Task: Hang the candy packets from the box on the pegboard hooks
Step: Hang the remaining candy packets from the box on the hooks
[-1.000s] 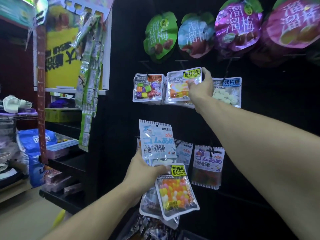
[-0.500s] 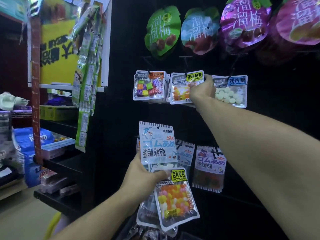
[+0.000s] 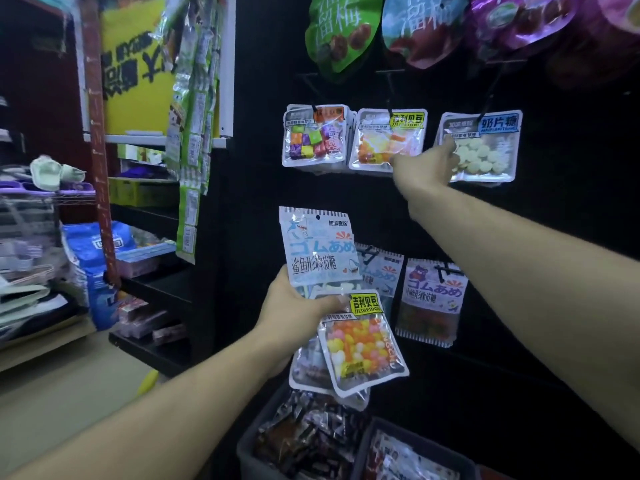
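My left hand (image 3: 294, 306) grips a fan of candy packets: a blue-and-white shark gummy packet (image 3: 317, 251) pointing up, a jelly bean packet (image 3: 360, 344) hanging down, and another packet behind them. My right hand (image 3: 424, 168) is up at the middle row of the black pegboard (image 3: 263, 188), empty. It sits between the hung jelly bean packet (image 3: 384, 140) and the white tablet packet (image 3: 485, 150), its fingertips touching the tablet packet's left edge. A cube candy packet (image 3: 315, 136) hangs to the left.
Two gummy packets (image 3: 429, 299) hang on lower hooks behind my left hand. Large plum bags (image 3: 339, 32) fill the top row. A dark box (image 3: 249, 441) of packets and a second box (image 3: 367, 441) stand below. Shelves with goods (image 3: 138, 258) lie to the left.
My right hand let go of the jelly bean packet, which now hangs on its hook, and drew back down and to the right. My left hand kept its packets.
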A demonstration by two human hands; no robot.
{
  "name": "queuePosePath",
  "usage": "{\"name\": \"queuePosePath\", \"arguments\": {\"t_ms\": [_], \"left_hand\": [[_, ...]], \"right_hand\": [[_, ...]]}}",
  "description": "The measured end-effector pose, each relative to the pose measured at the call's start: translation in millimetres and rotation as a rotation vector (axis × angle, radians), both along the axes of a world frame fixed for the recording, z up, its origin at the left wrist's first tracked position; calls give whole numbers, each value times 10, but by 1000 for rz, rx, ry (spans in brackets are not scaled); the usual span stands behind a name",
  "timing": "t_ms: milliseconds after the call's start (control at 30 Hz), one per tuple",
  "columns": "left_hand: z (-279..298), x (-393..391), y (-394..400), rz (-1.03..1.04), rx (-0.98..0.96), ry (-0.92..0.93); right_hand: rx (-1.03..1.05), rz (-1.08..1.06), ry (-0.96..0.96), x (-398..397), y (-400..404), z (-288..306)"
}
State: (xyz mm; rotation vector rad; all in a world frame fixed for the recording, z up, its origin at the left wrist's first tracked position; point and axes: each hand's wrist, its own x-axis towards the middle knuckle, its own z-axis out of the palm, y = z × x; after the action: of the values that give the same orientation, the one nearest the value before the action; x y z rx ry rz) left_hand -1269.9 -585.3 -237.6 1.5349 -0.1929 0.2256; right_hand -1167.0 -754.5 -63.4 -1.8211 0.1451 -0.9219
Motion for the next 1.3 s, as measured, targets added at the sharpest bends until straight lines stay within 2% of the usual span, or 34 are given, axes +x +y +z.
{"name": "queuePosePath", "arguments": {"t_ms": [67, 167, 267, 367, 467, 567, 800, 933, 1033, 1167, 1300], "left_hand": [[-37, -49, -25, 25, -12, -1], [-99, -133, -45, 69, -27, -4], [-138, -218, -40, 85, -33, 12], [-116, -288, -59, 105, -96, 44], [-73, -357, -115, 126, -138, 55], [-38, -382, -155, 113, -146, 62], [20, -375, -128, 30, -139, 93], [33, -355, -55, -1, -140, 98], [31, -328, 0, -20, -126, 115], [40, -239, 102, -11, -11, 120], [71, -122, 159, 20, 123, 59]], "right_hand": [[16, 203, -42, -322, 11, -252], [-133, 410, 46, -829, -48, -842], [-262, 437, 187, -1197, -143, -1427], [-166, 453, 358, -1285, -261, -1774], [53, 619, 523, -1282, -371, -1843], [202, 718, 553, -1275, -449, -1805], [178, 672, 556, -1286, -538, -1713], [186, 624, 522, -1229, -526, -1641], [170, 505, 438, -1146, -497, -1536], [92, 342, 188, -970, -439, -1110], [57, 282, -51, -655, -341, -443]]}}
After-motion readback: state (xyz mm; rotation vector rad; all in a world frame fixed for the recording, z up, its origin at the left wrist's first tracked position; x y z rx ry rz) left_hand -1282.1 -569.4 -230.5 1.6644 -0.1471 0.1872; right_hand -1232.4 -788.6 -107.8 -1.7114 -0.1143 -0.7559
